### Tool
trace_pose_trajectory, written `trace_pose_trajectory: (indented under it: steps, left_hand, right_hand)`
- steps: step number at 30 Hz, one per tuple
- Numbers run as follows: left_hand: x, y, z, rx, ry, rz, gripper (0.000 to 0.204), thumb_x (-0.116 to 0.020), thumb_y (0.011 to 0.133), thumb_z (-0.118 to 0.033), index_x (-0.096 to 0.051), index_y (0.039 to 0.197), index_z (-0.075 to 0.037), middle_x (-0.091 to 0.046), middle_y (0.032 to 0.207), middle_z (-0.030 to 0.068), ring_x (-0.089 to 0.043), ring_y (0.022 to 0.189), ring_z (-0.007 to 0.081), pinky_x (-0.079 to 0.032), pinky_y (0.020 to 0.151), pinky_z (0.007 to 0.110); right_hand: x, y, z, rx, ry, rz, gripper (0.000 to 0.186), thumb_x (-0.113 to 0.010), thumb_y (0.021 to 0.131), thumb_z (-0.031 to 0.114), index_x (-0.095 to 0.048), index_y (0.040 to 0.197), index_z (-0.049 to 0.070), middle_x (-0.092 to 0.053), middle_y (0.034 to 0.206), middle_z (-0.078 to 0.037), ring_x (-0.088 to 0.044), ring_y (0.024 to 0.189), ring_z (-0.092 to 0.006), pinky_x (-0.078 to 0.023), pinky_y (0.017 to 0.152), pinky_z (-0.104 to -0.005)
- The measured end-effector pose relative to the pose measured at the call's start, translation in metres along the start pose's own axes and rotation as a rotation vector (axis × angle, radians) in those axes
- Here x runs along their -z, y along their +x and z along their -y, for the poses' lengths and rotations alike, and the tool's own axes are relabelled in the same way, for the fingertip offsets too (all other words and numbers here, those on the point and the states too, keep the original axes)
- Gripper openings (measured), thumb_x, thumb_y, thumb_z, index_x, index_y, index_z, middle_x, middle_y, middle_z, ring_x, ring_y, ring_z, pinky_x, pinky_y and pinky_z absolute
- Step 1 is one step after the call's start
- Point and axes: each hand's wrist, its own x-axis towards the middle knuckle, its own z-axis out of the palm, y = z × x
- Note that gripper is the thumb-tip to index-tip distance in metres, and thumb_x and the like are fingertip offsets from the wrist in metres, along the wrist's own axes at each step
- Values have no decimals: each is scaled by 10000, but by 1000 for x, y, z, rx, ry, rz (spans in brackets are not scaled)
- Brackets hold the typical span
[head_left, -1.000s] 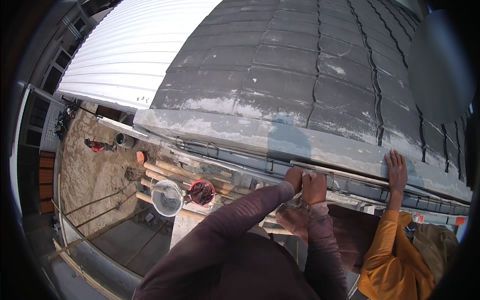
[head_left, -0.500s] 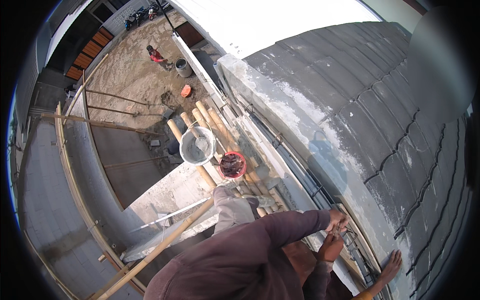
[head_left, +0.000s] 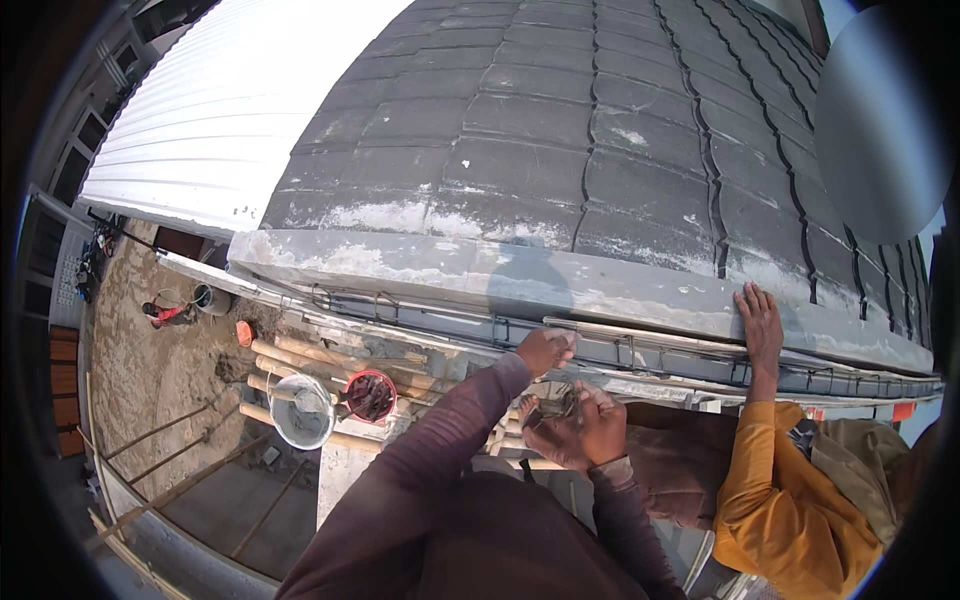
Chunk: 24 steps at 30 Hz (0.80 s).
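Observation:
My left hand (head_left: pixel 547 350) is closed in a pinch beside the long reinforcing-bar cage (head_left: pixel 630 352), close to the end of a thin wooden strip (head_left: pixel 640 331). What its fingers hold, if anything, is too small to make out. Lower and to the right, my right hand (head_left: pixel 604 425) has curled fingers, next to a bare foot (head_left: pixel 550 437). Something thin and greyish shows by its fingertips, but I cannot tell what. Both sleeves are dark maroon. The cage lies in a narrow channel along the concrete roof edge (head_left: pixel 640 280).
A co-worker's hand (head_left: pixel 762 325) lies flat on the roof edge, below it an orange sleeve (head_left: pixel 750 460). Grey roof tiles (head_left: pixel 520 130) rise beyond. At left, a bucket of grey mortar (head_left: pixel 302 412) and a red bucket (head_left: pixel 370 397) stand on bamboo poles (head_left: pixel 330 352), high above ground.
My view has swung right, toward the roof. My hands, earlier together over the bar cage, are now apart: the left by the cage, the right lower beside the foot.

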Motion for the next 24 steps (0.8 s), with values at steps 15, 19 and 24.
trace_pose_trajectory:
  steps: [15, 19, 24]
  left_hand:
    - [-14, -8, -55, 372, 133, -133, 204, -670, 968, -256, -664, 1116, -114, -697, 976, 3, -669, 848, 120, -547, 840, 337]
    - [1, 1, -71, 431, -4, -72, 95, -627, 995, -169, -653, 1058, -102, -668, 923, -16, -644, 760, 102, -549, 859, 355]
    - [-9, -5, -69, 437, -89, 74, 134, -614, 999, -152, -617, 1089, -52, -643, 849, -16, -649, 714, 102, -562, 866, 362]
  right_hand:
    - [-54, -65, -7, -226, 66, -104, 428, -518, 944, 160, -571, 1359, 70, -686, 993, -249, -648, 953, -436, -503, 858, -513]
    - [-67, -78, -17, -244, 170, -174, 404, -505, 938, 136, -595, 1324, 57, -690, 1024, -249, -658, 984, -429, -519, 892, -499]
    - [-75, -90, -38, -113, 587, -415, 313, -535, 986, 220, -667, 1122, -28, -678, 853, -245, -650, 759, -401, -510, 759, -454]
